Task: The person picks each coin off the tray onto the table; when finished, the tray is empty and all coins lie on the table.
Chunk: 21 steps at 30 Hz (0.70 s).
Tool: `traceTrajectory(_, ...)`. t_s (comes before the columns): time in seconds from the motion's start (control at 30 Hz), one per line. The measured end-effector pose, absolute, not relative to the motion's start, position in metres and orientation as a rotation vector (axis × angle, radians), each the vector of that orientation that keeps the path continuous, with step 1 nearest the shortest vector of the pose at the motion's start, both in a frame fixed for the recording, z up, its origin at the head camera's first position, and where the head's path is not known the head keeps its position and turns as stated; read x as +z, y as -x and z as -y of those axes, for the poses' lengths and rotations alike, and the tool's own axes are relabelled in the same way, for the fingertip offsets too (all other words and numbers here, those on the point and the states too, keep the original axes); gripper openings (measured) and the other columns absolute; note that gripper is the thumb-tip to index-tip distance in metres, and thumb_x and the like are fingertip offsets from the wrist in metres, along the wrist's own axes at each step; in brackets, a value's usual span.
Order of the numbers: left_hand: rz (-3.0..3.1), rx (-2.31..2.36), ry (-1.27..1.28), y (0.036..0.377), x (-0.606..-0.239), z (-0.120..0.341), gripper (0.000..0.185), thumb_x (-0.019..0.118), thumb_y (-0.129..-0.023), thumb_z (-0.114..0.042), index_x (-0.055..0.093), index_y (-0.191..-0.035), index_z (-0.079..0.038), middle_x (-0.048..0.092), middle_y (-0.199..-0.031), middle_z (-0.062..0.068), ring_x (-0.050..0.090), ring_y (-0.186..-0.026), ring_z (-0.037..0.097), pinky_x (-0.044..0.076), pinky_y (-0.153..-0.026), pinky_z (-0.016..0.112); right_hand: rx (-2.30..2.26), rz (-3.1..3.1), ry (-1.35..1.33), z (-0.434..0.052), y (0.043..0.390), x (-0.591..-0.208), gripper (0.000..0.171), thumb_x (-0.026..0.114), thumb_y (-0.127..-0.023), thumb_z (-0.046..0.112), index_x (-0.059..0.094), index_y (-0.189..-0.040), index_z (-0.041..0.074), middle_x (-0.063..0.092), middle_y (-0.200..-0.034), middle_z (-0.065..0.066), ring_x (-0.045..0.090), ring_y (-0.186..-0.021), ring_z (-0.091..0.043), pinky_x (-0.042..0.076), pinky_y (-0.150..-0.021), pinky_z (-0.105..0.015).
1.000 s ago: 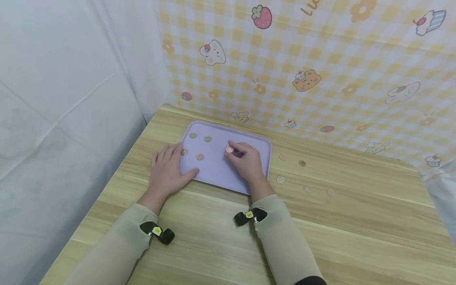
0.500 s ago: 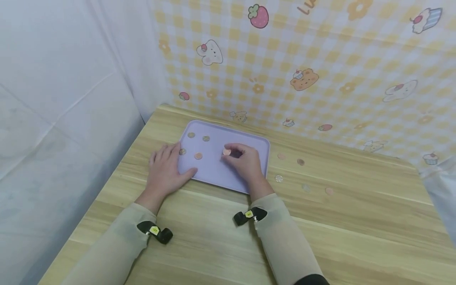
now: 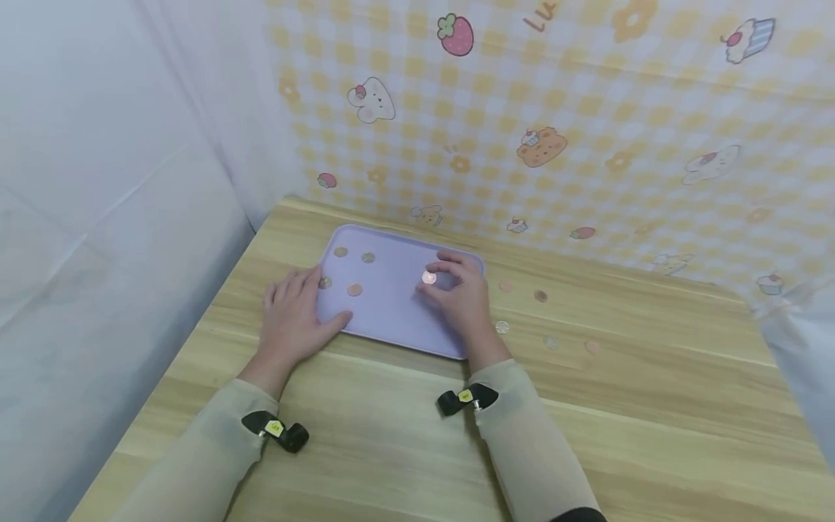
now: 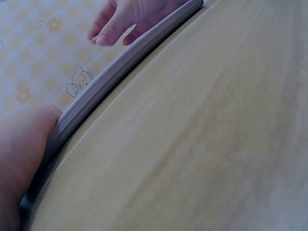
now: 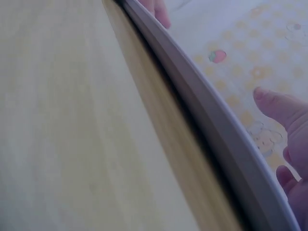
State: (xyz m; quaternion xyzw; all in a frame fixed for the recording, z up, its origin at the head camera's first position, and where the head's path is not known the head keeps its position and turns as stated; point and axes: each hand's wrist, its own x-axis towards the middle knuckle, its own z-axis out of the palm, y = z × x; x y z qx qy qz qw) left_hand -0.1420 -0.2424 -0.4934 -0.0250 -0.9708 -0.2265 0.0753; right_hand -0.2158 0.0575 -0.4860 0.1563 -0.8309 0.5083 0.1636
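Over the lilac tray [image 3: 391,322], my right hand [image 3: 466,293] pinches a bright coppery coin [image 3: 428,278] between thumb and index finger. Its other fingers sit bent behind the index. Both wrist views show this hand above the tray's front rim, where the coin does not show clearly. My left hand [image 3: 290,319] lies flat at the tray's left edge, fingers straight, thumb [image 4: 36,118] on the front left rim. Several coins lie in the tray's left half, among them a copper one [image 3: 354,290] and a dull golden one [image 3: 341,251]. One [image 3: 325,283] is right by the left fingertips.
To the right of the tray, several coins lie scattered on the wooden table [image 3: 652,406]: a silvery one [image 3: 501,327], a dark brown one [image 3: 541,296] and a copper one [image 3: 592,347] among them. A yellow checked cloth [image 3: 574,94] hangs behind the table.
My right hand has shifted a little to the right with the coin, and its fingers have spread slightly. The left hand stays at the tray's edge. The head view has drifted slightly.
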Motion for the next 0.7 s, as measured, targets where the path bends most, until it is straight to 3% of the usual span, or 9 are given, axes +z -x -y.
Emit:
traceTrajectory(0.27, 2.911, -0.705, 0.081, 0.140, -0.493, 0.241, 0.102, 0.070, -0.093, -0.061, 0.031, -0.166, -0.002, 0.041, -0.161, 0.027, 0.024, -0.154, 0.052, 0.009, -0.122, 0.073, 1.196, 2.268, -0.547, -0.096, 0.214, -0.490, 0.031, 0.097, -0.077, 0.010, 0.081, -0.103, 0.004, 0.074, -0.125, -0.012, 0.065, -0.124, -0.034, 0.047, -0.112, -0.046)
traceTrajectory(0.5, 2.926, -0.696, 0.079, 0.142, -0.492, 0.242, 0.104, 0.068, -0.093, -0.064, 0.029, -0.167, -0.003, 0.039, -0.162, 0.027, 0.023, -0.154, 0.051, 0.009, -0.121, 0.074, 1.234, 2.313, -0.310, -0.141, 0.212, -0.497, 0.034, 0.099, -0.076, 0.013, 0.082, -0.104, 0.007, 0.073, -0.129, -0.007, 0.064, -0.126, -0.030, 0.046, -0.113, -0.044)
traceTrajectory(0.7, 2.922, -0.694, 0.092, 0.143, -0.495, 0.243, 0.104, 0.069, -0.093, -0.063, 0.029, -0.167, -0.002, 0.039, -0.162, 0.028, 0.023, -0.154, 0.052, 0.009, -0.121, 0.074, 1.210, 2.282, -0.202, -0.177, 0.207, -0.498, 0.035, 0.099, -0.076, 0.014, 0.081, -0.105, 0.006, 0.072, -0.127, -0.012, 0.063, -0.124, -0.031, 0.045, -0.113, -0.047)
